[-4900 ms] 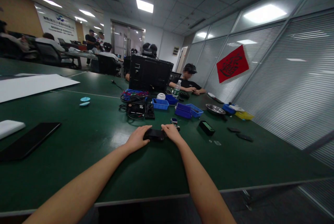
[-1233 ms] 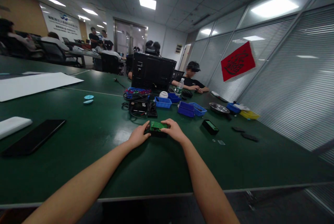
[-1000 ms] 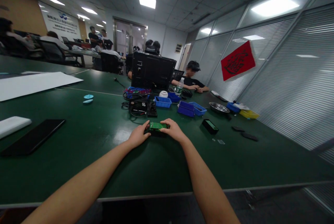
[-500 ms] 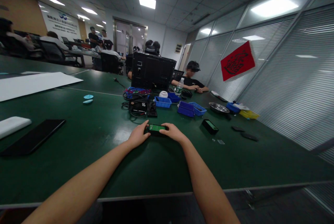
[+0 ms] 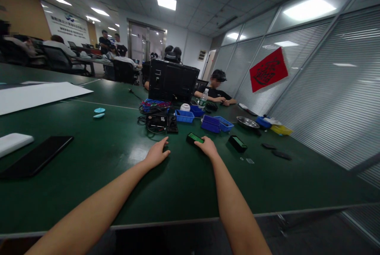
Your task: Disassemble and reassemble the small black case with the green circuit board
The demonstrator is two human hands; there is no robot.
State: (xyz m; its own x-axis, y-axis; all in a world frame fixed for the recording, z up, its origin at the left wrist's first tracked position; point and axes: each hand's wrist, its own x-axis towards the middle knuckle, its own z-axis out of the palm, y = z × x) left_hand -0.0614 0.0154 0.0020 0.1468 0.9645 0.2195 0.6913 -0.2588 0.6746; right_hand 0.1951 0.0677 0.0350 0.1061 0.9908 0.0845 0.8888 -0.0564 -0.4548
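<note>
My right hand (image 5: 208, 147) grips the near right end of a small black case with a green circuit board (image 5: 194, 137) showing in its top. The case sits at or just above the green table; which of these I cannot tell. My left hand (image 5: 158, 153) rests at the left with thumb and fingers apart, holding nothing. A second black case with a green board (image 5: 237, 143) lies to the right of my right hand. Near it are a small clear piece (image 5: 249, 161) and a tiny ring (image 5: 242, 158).
Behind my hands stand black electronics with cables (image 5: 157, 122), blue bins (image 5: 184, 116), a white ball (image 5: 185, 107), a bottle (image 5: 203, 98) and a monitor (image 5: 173, 80). A metal bowl (image 5: 247, 122) and dark flat pieces (image 5: 281, 155) lie right. A co-worker (image 5: 218, 88) sits opposite.
My right hand has carried the black case to the right and turned it at an angle. My left hand has let go of it and stays in about the same place.
</note>
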